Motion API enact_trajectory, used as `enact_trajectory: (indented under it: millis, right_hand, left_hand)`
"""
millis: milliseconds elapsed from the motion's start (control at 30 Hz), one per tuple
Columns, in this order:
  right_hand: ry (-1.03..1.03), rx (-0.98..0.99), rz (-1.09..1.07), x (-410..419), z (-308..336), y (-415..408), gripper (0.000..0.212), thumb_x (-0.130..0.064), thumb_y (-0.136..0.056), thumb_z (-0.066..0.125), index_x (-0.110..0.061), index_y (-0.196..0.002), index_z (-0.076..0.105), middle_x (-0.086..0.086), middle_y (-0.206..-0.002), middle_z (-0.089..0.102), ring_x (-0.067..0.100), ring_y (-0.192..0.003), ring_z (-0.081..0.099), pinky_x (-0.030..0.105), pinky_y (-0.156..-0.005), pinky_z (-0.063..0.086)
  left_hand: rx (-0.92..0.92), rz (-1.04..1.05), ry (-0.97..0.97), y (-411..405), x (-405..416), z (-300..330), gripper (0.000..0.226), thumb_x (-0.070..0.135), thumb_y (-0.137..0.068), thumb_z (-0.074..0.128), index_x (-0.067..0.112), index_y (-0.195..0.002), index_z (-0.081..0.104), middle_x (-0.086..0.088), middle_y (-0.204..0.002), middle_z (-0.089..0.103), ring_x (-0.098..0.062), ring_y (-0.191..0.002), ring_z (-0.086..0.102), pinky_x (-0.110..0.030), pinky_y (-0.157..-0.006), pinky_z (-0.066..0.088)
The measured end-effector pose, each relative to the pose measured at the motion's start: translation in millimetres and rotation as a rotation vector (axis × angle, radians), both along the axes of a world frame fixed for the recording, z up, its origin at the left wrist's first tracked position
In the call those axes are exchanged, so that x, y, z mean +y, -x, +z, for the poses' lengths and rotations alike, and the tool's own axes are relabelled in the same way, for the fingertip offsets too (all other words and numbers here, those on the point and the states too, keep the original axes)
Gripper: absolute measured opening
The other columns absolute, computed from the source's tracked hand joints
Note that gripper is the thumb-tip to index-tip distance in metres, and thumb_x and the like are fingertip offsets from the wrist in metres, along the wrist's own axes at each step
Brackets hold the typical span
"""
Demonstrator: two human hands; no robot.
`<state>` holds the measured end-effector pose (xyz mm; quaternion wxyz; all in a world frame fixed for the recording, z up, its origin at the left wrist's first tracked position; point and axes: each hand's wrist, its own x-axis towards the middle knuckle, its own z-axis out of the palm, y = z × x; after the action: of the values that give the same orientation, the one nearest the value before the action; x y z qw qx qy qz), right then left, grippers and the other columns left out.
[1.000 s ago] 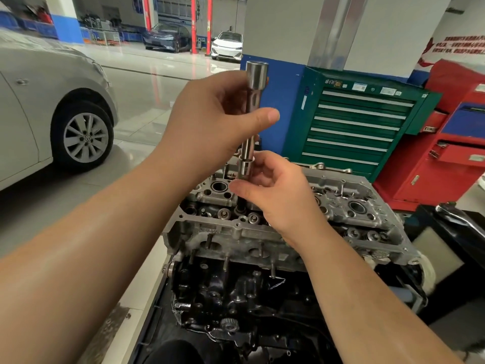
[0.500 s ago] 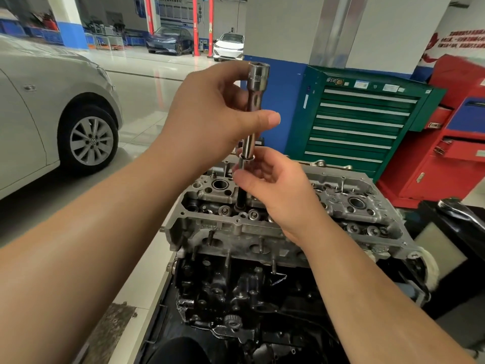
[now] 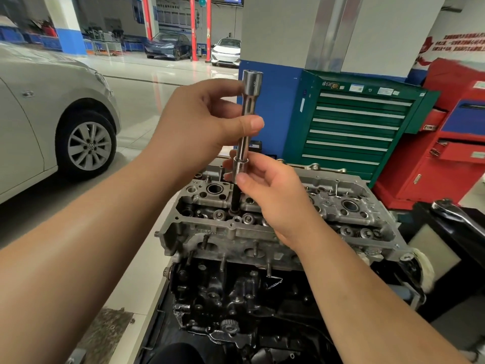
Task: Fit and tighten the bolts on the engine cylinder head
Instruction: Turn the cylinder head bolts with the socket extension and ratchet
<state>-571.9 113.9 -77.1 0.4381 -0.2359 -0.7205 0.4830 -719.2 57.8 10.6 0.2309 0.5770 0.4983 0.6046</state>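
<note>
A long chrome socket extension (image 3: pixel 248 111) stands upright over the aluminium cylinder head (image 3: pixel 262 232) of the engine. My left hand (image 3: pixel 202 122) grips its upper shaft, thumb across the front. My right hand (image 3: pixel 273 195) pinches the socket (image 3: pixel 241 168) at its lower end. Below the socket a dark bolt (image 3: pixel 234 200) runs down into a hole in the left part of the head.
A green drawer tool cabinet (image 3: pixel 354 127) and a red one (image 3: pixel 446 143) stand behind the engine. A silver car (image 3: pixel 52 114) is parked on the left. A ratchet handle (image 3: pixel 456 214) lies on a black surface at the right. The dark engine block (image 3: pixel 236 298) sits under the head.
The extension, socket and bolt have come down toward the head, and the bolt now enters its hole. Both hands keep their hold.
</note>
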Motion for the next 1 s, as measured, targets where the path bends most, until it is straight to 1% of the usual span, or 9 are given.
enact_trajectory:
  millis: [167,267,433,500,633,733,833,933,1000]
  right_hand:
    - [-0.058,-0.033,-0.107,-0.8,1.6,3.7,0.025,-0.027,-0.082,0.080,-0.038,-0.101,0.067,-0.011,-0.099,0.076,0.008,-0.091,0.074,0.031,-0.086,0.058]
    - [-0.083,-0.070,-0.172,0.1,2.6,4.4,0.030,-0.046,-0.071,0.085,-0.041,-0.092,0.064,-0.017,-0.086,0.072,0.001,-0.074,0.068,0.020,-0.068,0.055]
    - [-0.032,-0.012,0.013,-0.9,1.4,-1.2,0.028,-0.018,-0.095,0.066,-0.030,-0.120,0.068,-0.009,-0.116,0.076,0.011,-0.112,0.071,0.037,-0.102,0.054]
    - [-0.037,-0.012,-0.016,-1.5,0.3,-1.3,0.026,-0.016,-0.092,0.067,-0.028,-0.115,0.068,-0.006,-0.109,0.078,0.014,-0.102,0.075,0.035,-0.097,0.058]
    - [-0.065,-0.039,-0.131,-0.7,1.0,3.4,0.032,-0.032,-0.079,0.083,-0.031,-0.106,0.065,-0.011,-0.101,0.076,0.010,-0.095,0.074,0.039,-0.090,0.058]
    - [-0.071,-0.048,-0.142,1.3,1.2,4.4,0.033,-0.040,-0.080,0.080,-0.034,-0.109,0.065,-0.011,-0.103,0.075,0.010,-0.094,0.073,0.040,-0.089,0.058]
    - [-0.036,0.005,-0.008,0.8,1.0,0.5,0.028,-0.025,-0.095,0.066,-0.035,-0.121,0.066,-0.010,-0.120,0.074,0.010,-0.115,0.069,0.041,-0.105,0.052]
    - [-0.044,-0.025,-0.008,0.4,0.7,-0.1,0.028,-0.016,-0.091,0.067,-0.034,-0.113,0.068,-0.007,-0.110,0.077,0.014,-0.102,0.075,0.041,-0.100,0.055]
    - [-0.048,-0.023,-0.077,1.4,0.8,2.1,0.025,-0.023,-0.083,0.078,-0.034,-0.104,0.069,-0.007,-0.102,0.078,0.014,-0.094,0.076,0.042,-0.093,0.058]
  left_hand:
    - [0.119,0.043,-0.031,-1.7,-2.0,0.1,0.044,0.017,-0.084,0.087,0.025,-0.123,0.069,-0.004,-0.101,0.077,-0.026,-0.091,0.076,-0.049,-0.087,0.063]
    - [0.159,0.155,-0.046,-1.1,-0.8,-0.2,0.045,0.022,-0.077,0.093,0.025,-0.118,0.075,-0.014,-0.094,0.073,-0.026,-0.081,0.073,-0.048,-0.081,0.063]
    - [-0.002,-0.126,0.022,6.4,-2.9,1.9,0.047,0.003,-0.089,0.079,0.016,-0.132,0.064,-0.012,-0.100,0.080,-0.026,-0.092,0.079,-0.042,-0.088,0.064]
    - [0.039,-0.195,0.026,7.4,-4.5,3.1,0.045,0.005,-0.094,0.075,0.017,-0.134,0.060,-0.006,-0.106,0.080,-0.023,-0.098,0.078,-0.039,-0.090,0.063]
    - [0.274,0.067,-0.013,1.0,-2.1,-1.5,0.041,0.026,-0.080,0.091,0.023,-0.116,0.071,-0.001,-0.099,0.073,-0.016,-0.087,0.073,-0.042,-0.086,0.062]
    - [0.184,0.138,-0.032,-3.0,0.2,-5.7,0.036,0.022,-0.078,0.092,0.017,-0.109,0.075,-0.007,-0.093,0.075,-0.019,-0.084,0.074,-0.043,-0.084,0.062]
    - [0.100,-0.006,-0.008,2.0,-0.4,-5.9,0.032,0.007,-0.087,0.081,0.011,-0.119,0.074,-0.013,-0.100,0.078,-0.023,-0.089,0.078,-0.042,-0.085,0.064]
    - [0.057,-0.150,-0.003,6.6,-4.4,-5.8,0.034,0.000,-0.096,0.069,0.008,-0.129,0.067,-0.011,-0.104,0.080,-0.023,-0.094,0.079,-0.035,-0.086,0.063]
    - [0.119,-0.094,-0.016,5.5,-5.1,-6.1,0.035,0.006,-0.094,0.074,0.014,-0.128,0.068,-0.002,-0.107,0.079,-0.020,-0.095,0.078,-0.035,-0.088,0.063]
